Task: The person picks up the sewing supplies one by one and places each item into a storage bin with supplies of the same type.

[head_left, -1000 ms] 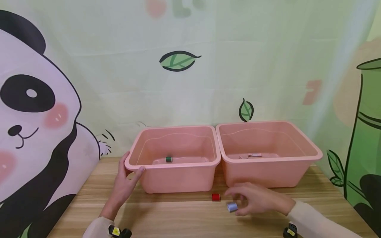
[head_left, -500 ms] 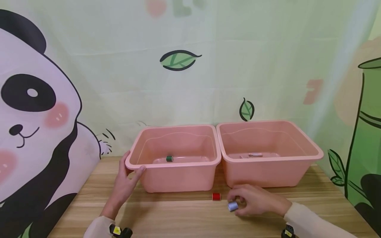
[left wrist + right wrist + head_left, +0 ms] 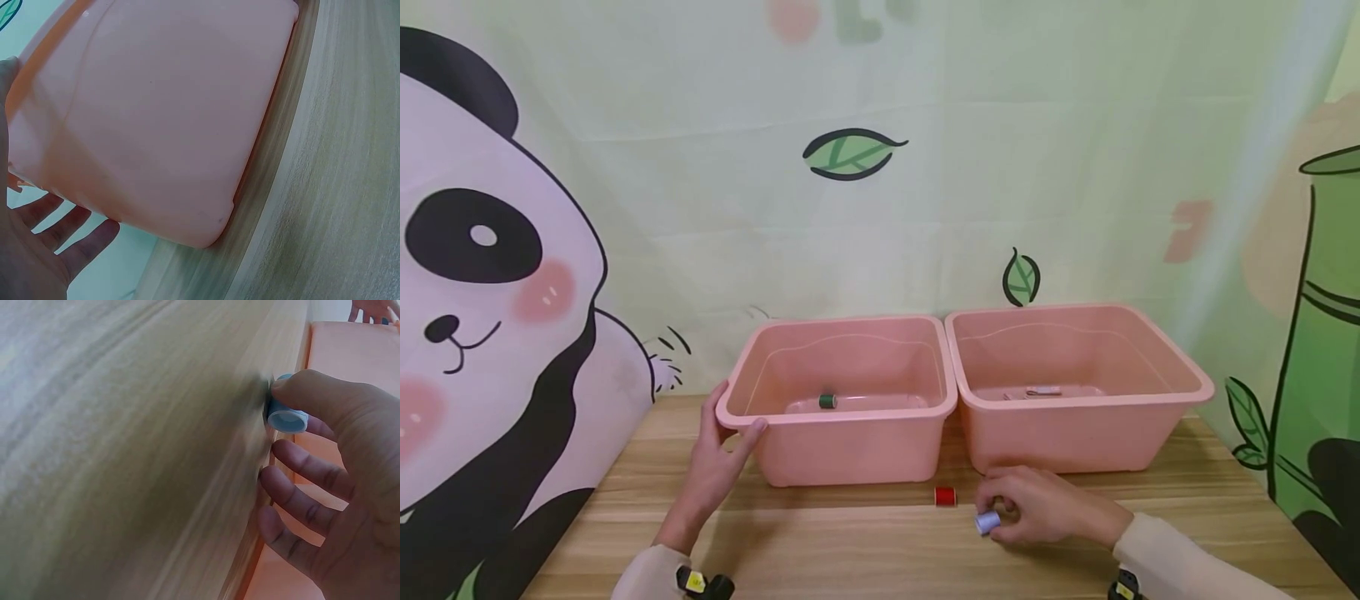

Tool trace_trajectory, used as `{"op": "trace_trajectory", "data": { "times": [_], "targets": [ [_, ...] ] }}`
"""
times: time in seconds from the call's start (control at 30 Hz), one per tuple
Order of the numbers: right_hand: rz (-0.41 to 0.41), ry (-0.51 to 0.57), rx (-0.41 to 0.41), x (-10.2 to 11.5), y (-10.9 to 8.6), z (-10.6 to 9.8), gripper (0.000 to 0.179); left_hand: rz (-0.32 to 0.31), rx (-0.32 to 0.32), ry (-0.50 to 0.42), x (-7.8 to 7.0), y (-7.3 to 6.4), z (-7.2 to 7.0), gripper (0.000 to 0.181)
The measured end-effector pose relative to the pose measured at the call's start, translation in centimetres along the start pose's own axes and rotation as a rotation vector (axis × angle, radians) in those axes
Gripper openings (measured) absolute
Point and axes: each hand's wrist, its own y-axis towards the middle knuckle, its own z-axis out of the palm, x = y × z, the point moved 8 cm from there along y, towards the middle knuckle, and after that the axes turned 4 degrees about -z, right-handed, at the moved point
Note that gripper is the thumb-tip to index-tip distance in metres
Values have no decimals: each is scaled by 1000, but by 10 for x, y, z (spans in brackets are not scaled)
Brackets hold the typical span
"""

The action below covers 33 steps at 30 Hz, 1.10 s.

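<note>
My right hand pinches a light blue spool of thread between thumb and index finger, low over the wooden table. In the right wrist view the spool shows its hollow end under the thumb, while the other fingers spread beside it. A red spool of thread lies a little to the left of that hand. At the left, my left hand grips the front corner of the left pink plastic tub, thumb on the rim and fingers along the side. Inside that tub lies a dark green spool.
A second pink tub stands right beside the first, with small pale items on its floor. Both stand on the wooden table before a printed backdrop cloth with a panda and leaves.
The right hand's thumb and fingers have closed in on the light blue spool, which is tilted slightly compared with before. The left hand has stayed on the tub.
</note>
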Motion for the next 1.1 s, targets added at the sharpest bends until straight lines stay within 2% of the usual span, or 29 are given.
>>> {"op": "trace_trajectory", "data": {
  "times": [0.73, 0.9, 1.1],
  "targets": [
    [8, 30, 13, -1, 1, 0, 19, 14, -7, -14, -1, 0, 0, 87],
    [-24, 16, -9, 0, 2, -1, 19, -3, 1, -5, 1, 1, -1, 88],
    [-7, 68, 21, 0, 2, -4, 18, -21, 9, -5, 6, 2, 0, 89]
  ]
}}
